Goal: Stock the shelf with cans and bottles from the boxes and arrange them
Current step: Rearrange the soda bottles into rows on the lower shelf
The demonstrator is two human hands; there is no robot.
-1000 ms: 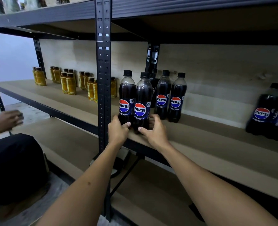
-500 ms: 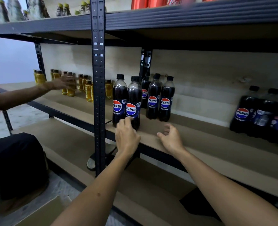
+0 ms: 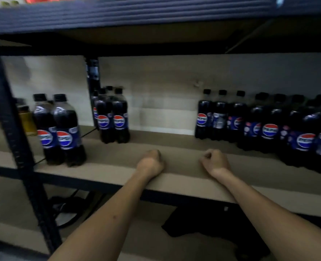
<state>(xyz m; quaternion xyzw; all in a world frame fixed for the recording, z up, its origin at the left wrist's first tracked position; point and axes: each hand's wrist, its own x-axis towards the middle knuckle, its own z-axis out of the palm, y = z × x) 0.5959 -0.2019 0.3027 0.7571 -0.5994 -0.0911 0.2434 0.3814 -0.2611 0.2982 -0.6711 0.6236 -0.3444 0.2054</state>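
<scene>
Both hands curled, empty, over shelf (image 3: 174, 178) — left (image 3: 150, 163), right (image 3: 215, 162); Pepsi bottles (image 3: 59, 129) upright.

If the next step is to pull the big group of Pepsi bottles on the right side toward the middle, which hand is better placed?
Probably the right hand. It is empty, curled over the shelf, nearer the big group of Pepsi bottles than the left hand.
</scene>
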